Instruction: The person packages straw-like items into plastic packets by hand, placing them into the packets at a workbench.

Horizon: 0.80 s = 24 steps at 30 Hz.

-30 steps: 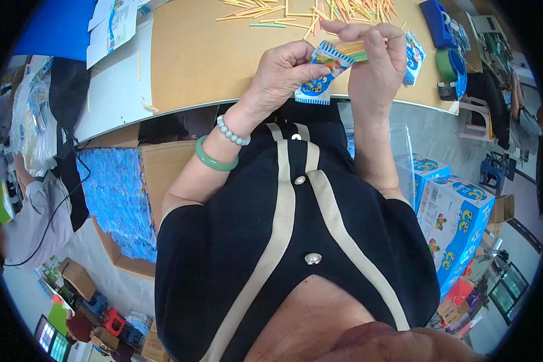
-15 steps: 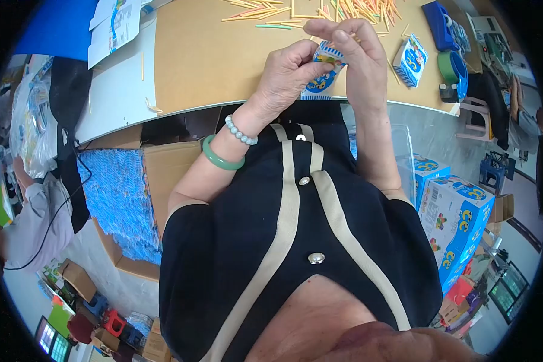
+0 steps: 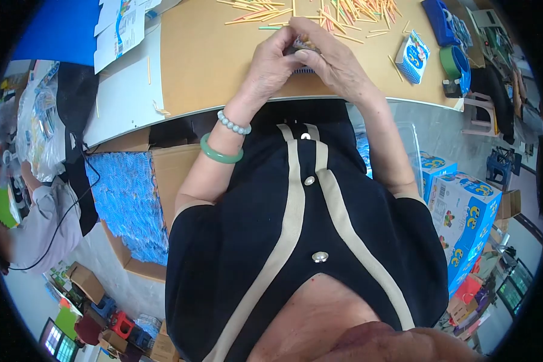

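Both my hands meet over a small blue-and-white box point(image 3: 303, 70) at the near edge of the tan table point(image 3: 211, 60). My left hand point(image 3: 270, 60), with a bead bracelet and a green bangle on the wrist, grips the box from the left. Over its right side and top closes my right hand point(image 3: 333, 63). The box is mostly hidden by my fingers. A heap of thin coloured sticks point(image 3: 344, 11) lies on the table just beyond my hands.
A second small box point(image 3: 412, 55) stands on the table to the right, near a green tape roll point(image 3: 455, 64). A carton of blue packets point(image 3: 125, 199) sits lower left, printed cartons point(image 3: 464, 217) lower right. Another person point(image 3: 39, 217) is at far left.
The coloured sticks held at the box's mouth are out of sight now. Both hands have come down closer to the table, and my right hand has folded over the box.
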Motion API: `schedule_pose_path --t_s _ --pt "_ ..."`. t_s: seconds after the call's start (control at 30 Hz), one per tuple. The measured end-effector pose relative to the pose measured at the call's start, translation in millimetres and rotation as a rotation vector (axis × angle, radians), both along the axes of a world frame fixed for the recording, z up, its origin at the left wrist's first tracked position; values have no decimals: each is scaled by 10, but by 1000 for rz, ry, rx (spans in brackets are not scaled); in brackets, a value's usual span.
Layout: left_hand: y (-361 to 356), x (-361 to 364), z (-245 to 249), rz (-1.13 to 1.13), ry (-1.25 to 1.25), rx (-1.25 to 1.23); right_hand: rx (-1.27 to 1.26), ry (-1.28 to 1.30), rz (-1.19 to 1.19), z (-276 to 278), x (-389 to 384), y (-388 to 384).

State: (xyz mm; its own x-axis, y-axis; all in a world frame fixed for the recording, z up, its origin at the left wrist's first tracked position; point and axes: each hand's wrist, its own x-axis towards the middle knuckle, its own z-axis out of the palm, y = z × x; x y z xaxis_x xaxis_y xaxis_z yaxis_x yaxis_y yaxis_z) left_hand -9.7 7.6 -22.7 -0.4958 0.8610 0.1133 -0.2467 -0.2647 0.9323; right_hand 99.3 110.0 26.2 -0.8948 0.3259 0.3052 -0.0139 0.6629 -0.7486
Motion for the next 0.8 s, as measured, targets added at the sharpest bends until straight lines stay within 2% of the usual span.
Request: schedule_pose_path --t_s 0.1,0.2,0.33,0.43,0.53,0.63,0.73,0.8 --pt "-41 -6 9 -38 -59 17 -120 156 -33 -12 50 13" --pt "-46 6 87 -77 -62 -2 -110 -73 -133 17 219 166" --pt "-37 131 313 -70 -2 103 -274 -7 -114 -8 323 215" --pt "-19 179 408 -16 40 49 -238 5 -141 -55 383 242" --pt "44 199 175 -50 56 -9 -262 10 -181 -180 453 272" --pt "97 228 147 -78 89 -53 -350 -9 -225 -294 539 294" --pt "119 289 241 -127 145 -88 -297 20 -193 -205 628 309" --pt "150 408 352 -9 305 -153 -366 99 -190 -215 679 337"
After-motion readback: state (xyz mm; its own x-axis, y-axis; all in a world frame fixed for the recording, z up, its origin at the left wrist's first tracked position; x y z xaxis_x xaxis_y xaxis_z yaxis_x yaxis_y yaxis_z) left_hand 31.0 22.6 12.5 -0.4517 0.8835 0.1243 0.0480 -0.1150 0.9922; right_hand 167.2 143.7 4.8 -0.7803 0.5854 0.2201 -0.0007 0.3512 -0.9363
